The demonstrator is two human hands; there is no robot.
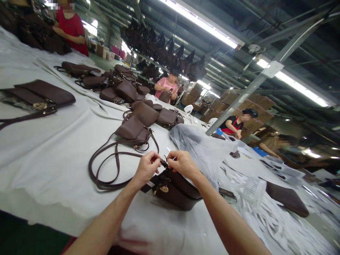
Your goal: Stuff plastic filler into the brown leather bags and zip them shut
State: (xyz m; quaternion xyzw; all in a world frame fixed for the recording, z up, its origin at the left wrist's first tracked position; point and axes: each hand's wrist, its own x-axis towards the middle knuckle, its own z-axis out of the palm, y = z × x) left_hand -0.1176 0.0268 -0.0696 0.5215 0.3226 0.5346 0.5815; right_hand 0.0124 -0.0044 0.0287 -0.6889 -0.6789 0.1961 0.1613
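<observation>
A dark brown handbag (pixel 177 191) with a round gold emblem and a black tag (pixel 149 184) lies on the white-covered table in front of me. At its upper left corner, my left hand (pixel 149 165) pinches a short piece of the dark strap. Close beside it, my right hand (pixel 182 163) has its fingers pressed together at the same corner, by the strap's end and metal fitting; the exact part it grips is hidden. The long strap (pixel 92 170) loops over the table to the left of my hands.
Brown bags (pixel 127 90) are piled beyond my hands, and another bag (pixel 50 92) lies far left. Clear plastic (pixel 196 145) is behind the right hand. White strips (pixel 268 219) and a brown piece (pixel 287 199) lie right. Several people are around the table.
</observation>
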